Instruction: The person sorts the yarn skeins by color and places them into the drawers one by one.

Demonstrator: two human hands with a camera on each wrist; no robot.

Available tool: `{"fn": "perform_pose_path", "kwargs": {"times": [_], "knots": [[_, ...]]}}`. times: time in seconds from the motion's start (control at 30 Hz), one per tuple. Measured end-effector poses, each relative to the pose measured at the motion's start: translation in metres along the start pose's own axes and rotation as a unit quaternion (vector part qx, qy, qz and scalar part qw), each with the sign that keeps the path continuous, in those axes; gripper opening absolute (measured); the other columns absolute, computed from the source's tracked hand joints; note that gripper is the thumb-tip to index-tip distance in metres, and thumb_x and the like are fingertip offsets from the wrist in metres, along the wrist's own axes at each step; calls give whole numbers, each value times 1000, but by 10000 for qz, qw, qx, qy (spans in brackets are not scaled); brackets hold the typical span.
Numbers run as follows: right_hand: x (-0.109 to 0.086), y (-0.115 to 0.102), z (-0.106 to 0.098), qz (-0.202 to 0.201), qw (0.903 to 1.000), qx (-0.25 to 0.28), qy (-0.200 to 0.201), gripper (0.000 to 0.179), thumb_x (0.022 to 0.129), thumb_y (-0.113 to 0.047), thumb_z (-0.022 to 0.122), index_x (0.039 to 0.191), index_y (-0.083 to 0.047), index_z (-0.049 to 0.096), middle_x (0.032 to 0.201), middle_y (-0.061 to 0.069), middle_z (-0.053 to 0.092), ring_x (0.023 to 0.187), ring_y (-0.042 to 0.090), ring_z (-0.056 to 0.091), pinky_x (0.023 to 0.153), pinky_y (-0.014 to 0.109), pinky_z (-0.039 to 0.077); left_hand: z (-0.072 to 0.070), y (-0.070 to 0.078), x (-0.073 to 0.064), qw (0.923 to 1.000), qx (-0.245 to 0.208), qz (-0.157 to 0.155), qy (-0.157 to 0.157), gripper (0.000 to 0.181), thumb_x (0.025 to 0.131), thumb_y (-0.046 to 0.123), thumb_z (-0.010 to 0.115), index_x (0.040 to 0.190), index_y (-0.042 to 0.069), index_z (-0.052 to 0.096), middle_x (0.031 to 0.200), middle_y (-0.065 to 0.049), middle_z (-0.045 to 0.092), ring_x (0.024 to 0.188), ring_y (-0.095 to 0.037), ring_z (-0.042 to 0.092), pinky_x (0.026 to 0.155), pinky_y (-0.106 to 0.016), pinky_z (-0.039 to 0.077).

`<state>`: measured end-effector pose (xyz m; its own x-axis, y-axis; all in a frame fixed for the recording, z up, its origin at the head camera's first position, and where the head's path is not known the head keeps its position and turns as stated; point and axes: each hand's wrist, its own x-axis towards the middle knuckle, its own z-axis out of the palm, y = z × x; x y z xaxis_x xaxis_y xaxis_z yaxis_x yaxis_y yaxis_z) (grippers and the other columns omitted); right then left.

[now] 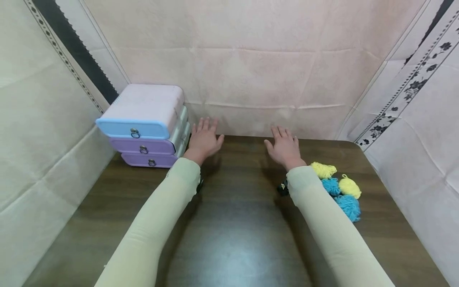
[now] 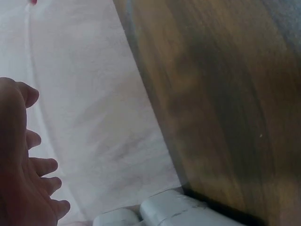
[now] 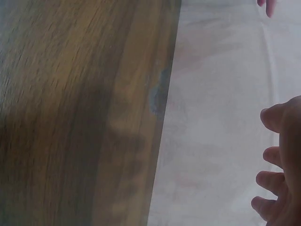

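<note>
My left hand (image 1: 204, 140) is held out over the back of the table, fingers straight and thumb apart, just right of a small stacked drawer box (image 1: 147, 103). The box has a pale top, one blue drawer front (image 1: 132, 129) and two purple ones, each with a ring pull. Across from it, my right hand (image 1: 285, 148) is also stretched out flat with nothing in it. Two yellow yarn balls (image 1: 349, 186) and two blue yarn balls (image 1: 348, 207) lie beside my right forearm, which partly covers them. Both wrist views show bare fingers before the pale cloth.
The dark wooden table (image 1: 222, 223) ends at a back edge just below the hands. Pale cloth (image 1: 251, 79) hangs behind it, and more cloth walls (image 1: 430, 167) stand at both sides. The drawer box fills the back left corner.
</note>
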<state>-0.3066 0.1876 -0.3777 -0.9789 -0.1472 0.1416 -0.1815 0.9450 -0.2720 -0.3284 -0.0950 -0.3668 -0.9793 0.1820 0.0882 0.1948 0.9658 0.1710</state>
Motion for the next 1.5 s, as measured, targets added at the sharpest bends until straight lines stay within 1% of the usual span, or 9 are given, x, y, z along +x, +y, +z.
{"fn": "perform_pose_path", "kwargs": {"times": [0.17,0.37,0.57,0.67,0.87,1.1,1.3,1.37,1.5], "knots": [[-1,-9,0,-82,9999,92,46,67,101,-47,39,157,-19,14,162,13,18,148,39,13,115,66,12,-10,0,-3,9999,13,74,108,69,100,52,29,157,17,12,163,-14,11,151,-34,2,121,-55,5],[1,-25,3,-270,9992,223,181,67,101,-48,41,157,-20,17,161,13,21,149,35,16,115,64,14,-20,-2,-7,9995,-20,164,256,67,100,50,31,156,14,18,161,-17,17,150,-36,8,120,-57,9],[4,-41,6,-476,9978,338,321,67,100,-47,44,155,-15,23,160,14,24,147,36,20,115,60,20,-31,-2,-10,9996,-82,257,119,66,101,46,30,157,14,14,161,-18,17,150,-36,10,120,-55,12],[6,-49,5,-580,9967,396,398,67,100,-47,46,154,-14,24,159,14,26,146,36,23,115,58,23,-40,-1,-11,9994,-90,293,135,65,101,44,30,157,14,15,160,-19,19,150,-37,12,120,-55,12],[9,-63,6,-746,9941,618,482,68,99,-47,46,154,-14,25,158,13,27,146,33,25,116,56,24,-57,-3,-15,9992,-40,290,272,66,101,44,32,156,12,16,160,-19,21,149,-37,15,120,-55,13],[7,-79,15,-923,9912,738,595,69,99,-49,47,154,-14,26,157,12,31,144,32,30,115,52,28,-70,-8,-23,9992,24,238,313,68,100,45,31,157,12,12,160,-19,20,150,-36,12,120,-55,12],[6,-92,14,-957,9891,901,671,68,98,-49,48,153,-15,27,156,12,32,142,32,33,115,50,30,-81,-12,-28,9975,207,285,606,65,100,44,33,155,10,21,156,-20,28,147,-37,20,119,-57,15],[6,-96,13,-959,9886,938,681,68,98,-49,48,153,-16,28,156,11,32,142,32,33,115,50,30,-85,-14,-30,9974,180,260,649,64,101,44,34,155,11,22,156,-20,29,147,-37,20,118,-58,15],[6,-106,13,-980,9879,1010,651,67,98,-49,48,153,-15,28,156,11,32,142,31,34,114,49,31,-93,-18,-32,9979,31,192,611,63,101,43,33,155,13,20,157,-21,26,148,-39,17,119,-57,15]]}}
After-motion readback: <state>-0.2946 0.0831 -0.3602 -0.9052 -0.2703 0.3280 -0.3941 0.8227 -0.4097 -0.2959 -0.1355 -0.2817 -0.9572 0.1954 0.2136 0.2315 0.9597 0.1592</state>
